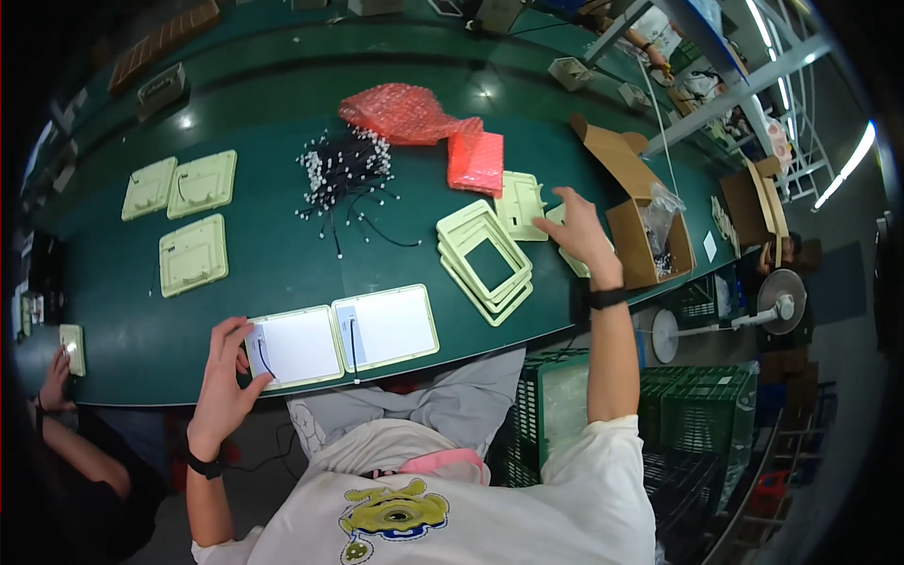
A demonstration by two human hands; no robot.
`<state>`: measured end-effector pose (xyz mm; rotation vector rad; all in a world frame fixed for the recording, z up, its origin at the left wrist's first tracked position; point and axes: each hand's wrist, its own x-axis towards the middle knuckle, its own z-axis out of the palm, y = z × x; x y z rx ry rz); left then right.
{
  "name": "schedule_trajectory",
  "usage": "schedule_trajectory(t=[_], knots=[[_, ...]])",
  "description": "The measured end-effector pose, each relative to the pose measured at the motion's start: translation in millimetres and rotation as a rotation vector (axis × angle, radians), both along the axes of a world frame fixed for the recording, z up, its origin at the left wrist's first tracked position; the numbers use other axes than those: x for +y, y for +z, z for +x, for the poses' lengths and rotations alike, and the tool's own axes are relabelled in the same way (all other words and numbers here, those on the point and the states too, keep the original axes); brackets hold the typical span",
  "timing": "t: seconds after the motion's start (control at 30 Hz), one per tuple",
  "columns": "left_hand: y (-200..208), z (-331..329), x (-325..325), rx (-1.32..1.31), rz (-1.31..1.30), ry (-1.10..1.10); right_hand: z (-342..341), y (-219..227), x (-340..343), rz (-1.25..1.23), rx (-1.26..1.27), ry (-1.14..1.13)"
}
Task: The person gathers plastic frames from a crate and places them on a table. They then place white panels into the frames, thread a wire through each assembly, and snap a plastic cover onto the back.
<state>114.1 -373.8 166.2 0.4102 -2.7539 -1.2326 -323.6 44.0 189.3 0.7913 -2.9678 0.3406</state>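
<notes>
My left hand (226, 377) rests at the left edge of a pale green panel (306, 350) with a white sheet and a short black cable. Its fingers and thumb are spread against the rim. A similar panel (400, 325) with a white sheet and black cable lies directly to its right. My right hand (582, 235) hovers with fingers apart beside a pale green back plate (521, 202). Under that hand, another pale green piece (573, 262) is partly hidden. Several overlapping pale green square frames (450, 254) lie just left of my right hand.
Black cables with white connectors (344, 174) lie in a pile mid-table. Behind them are red bubble wrap (400, 111) and a red wrapped packet (477, 162). Assembled green panels (193, 254) sit left. An open cardboard box (650, 240) stands right. A co-worker's hand (55, 381) is far left.
</notes>
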Motion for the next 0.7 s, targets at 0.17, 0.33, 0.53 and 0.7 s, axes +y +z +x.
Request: schedule_trajectory(t=[0.17,0.33,0.53,0.7], knots=[[-6,-3,3,0.026,-0.09,-0.016,-19,-14,-71,0.246,-0.187,-0.211],[-11,-1,-2,-0.022,-0.066,0.018,-31,-20,-89,0.298,-0.224,-0.258],[8,1,1,0.052,-0.127,0.01,-49,-5,-78,0.224,-0.21,-0.313],[45,5,0,0.274,-0.219,0.014,-29,34,-79,0.258,0.088,-0.325]])
